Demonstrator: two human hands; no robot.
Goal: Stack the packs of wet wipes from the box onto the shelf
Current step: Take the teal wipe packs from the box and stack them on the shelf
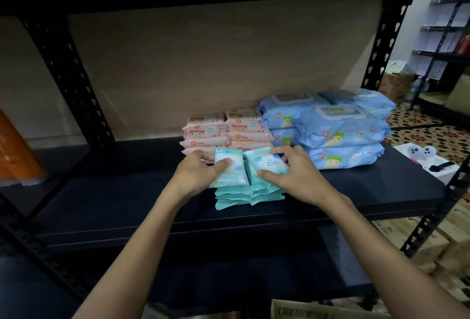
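On the dark shelf (pixel 114 191) two low piles of teal wet-wipe packs (pixel 250 195) stood side by side, touching each other. The left hand (pixel 195 176) gripped the top pack of the left pile (pixel 230 172), thumb on its face and fingers curled over its far edge. The right hand (pixel 295 176) gripped the top pack of the right pile (pixel 267 167) in the same way, so both hands were clamped on a pack. I judge they were held so to set each pack square on the pile below it.

Just behind the teal piles stood the pink wipe packs (pixel 223 130) in two piles, and to the right the large blue wipe packs (pixel 338 130), also piled, so each kind kept its own group. At the bottom edge, below the shelf, a part of a cardboard box (pixel 305 311) showed; whether more packs lay in it I could not tell.
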